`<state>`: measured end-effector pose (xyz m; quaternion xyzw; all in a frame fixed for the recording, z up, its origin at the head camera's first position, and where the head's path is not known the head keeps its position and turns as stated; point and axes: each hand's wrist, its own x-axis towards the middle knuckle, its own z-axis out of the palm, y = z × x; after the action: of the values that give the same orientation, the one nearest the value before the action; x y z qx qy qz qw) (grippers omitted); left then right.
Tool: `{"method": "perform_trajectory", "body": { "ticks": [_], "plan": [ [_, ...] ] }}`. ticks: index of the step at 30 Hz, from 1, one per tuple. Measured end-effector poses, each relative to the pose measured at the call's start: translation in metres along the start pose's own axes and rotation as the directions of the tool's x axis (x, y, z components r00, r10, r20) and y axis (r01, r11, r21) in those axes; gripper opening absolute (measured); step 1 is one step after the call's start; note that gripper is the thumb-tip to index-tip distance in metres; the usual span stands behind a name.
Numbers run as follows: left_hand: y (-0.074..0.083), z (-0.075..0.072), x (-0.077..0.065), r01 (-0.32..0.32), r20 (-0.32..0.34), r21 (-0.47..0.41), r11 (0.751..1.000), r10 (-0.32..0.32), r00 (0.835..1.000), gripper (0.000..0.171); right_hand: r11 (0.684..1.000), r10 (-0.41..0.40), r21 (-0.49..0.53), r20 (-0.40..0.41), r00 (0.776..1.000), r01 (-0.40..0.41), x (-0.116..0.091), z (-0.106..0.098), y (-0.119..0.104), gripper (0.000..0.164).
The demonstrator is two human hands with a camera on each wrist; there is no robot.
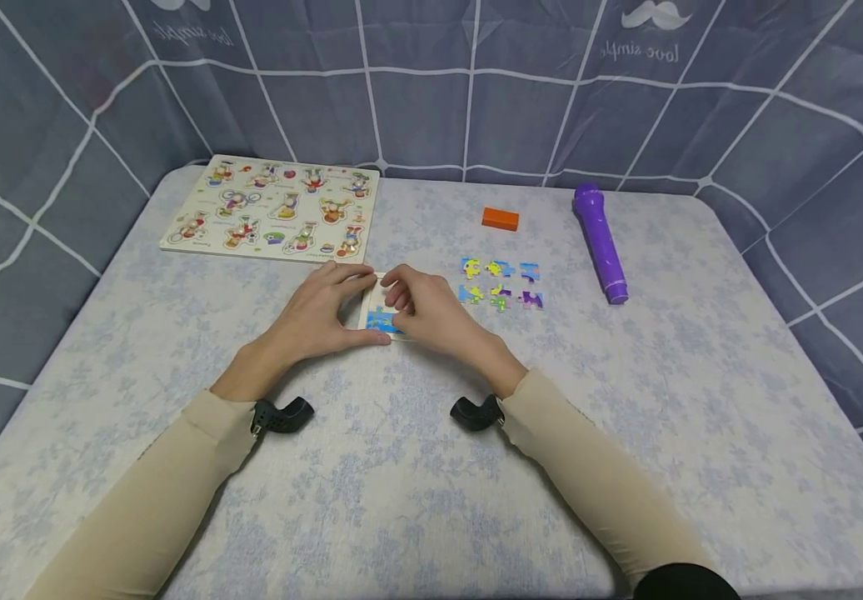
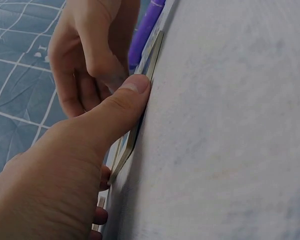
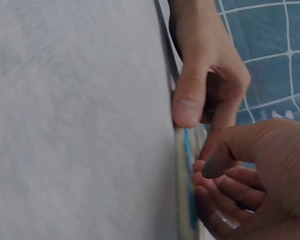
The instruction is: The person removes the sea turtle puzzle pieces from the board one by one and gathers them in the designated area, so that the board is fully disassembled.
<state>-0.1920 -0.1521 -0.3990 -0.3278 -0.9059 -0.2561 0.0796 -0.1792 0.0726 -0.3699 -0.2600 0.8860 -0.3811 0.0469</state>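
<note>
A small jigsaw tray [image 1: 372,294] with a pale rim lies flat between both hands, and blue puzzle pieces [image 1: 380,322] sit along its near side. My left hand [image 1: 321,310] grips the tray from its left, with the thumb on the near rim and the fingers at the far side. Over the tray's right part is my right hand [image 1: 435,313], its fingers loosely bent and the fingertips right at the pieces. In the right wrist view, its thumb [image 3: 219,162] hangs close to the blue surface, with nothing showing between thumb and fingers.
Several loose jigsaw pieces [image 1: 501,292] in yellow, blue and purple lie right of the tray in two rows. Behind them is an orange block [image 1: 501,219]. A purple microphone-shaped toy [image 1: 601,243] lies further right. A large picture-puzzle board [image 1: 270,208] stretches across the back left.
</note>
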Motion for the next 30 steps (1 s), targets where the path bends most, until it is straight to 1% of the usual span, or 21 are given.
{"method": "perform_trajectory", "body": {
  "ticks": [6,11,15,18,23,30],
  "plan": [
    [0.001,0.0,0.002,-0.013,0.004,-0.002,1.0,0.013,1.0,0.088,1.0,-0.023,0.012,-0.002,1.0,0.023,0.004,0.012,0.005,0.051],
    [0.0,-0.004,0.0,0.011,0.009,0.007,1.0,-0.011,1.0,0.089,0.998,-0.063,-0.027,0.036,0.997,0.064,0.006,0.017,0.003,0.047],
    [0.0,-0.005,-0.002,0.019,0.013,0.013,1.0,-0.019,1.0,0.09,0.997,-0.064,-0.033,0.048,0.997,0.065,0.007,0.02,0.002,0.044],
    [0.0,-0.005,-0.002,0.016,0.012,0.01,1.0,-0.016,1.0,0.089,0.999,-0.048,0.001,0.049,0.998,0.048,0.007,0.021,0.003,0.043],
    [0.0,-0.003,-0.002,0.011,0.004,0.004,1.0,-0.011,1.0,0.089,0.995,-0.036,0.09,0.04,0.999,0.033,0.008,0.021,0.008,0.042],
    [0.0,-0.001,-0.002,0.006,0.001,0.001,1.0,-0.006,1.0,0.089,0.988,-0.033,0.147,-0.021,0.999,0.036,0.007,0.02,0.011,0.035]
  ]
}}
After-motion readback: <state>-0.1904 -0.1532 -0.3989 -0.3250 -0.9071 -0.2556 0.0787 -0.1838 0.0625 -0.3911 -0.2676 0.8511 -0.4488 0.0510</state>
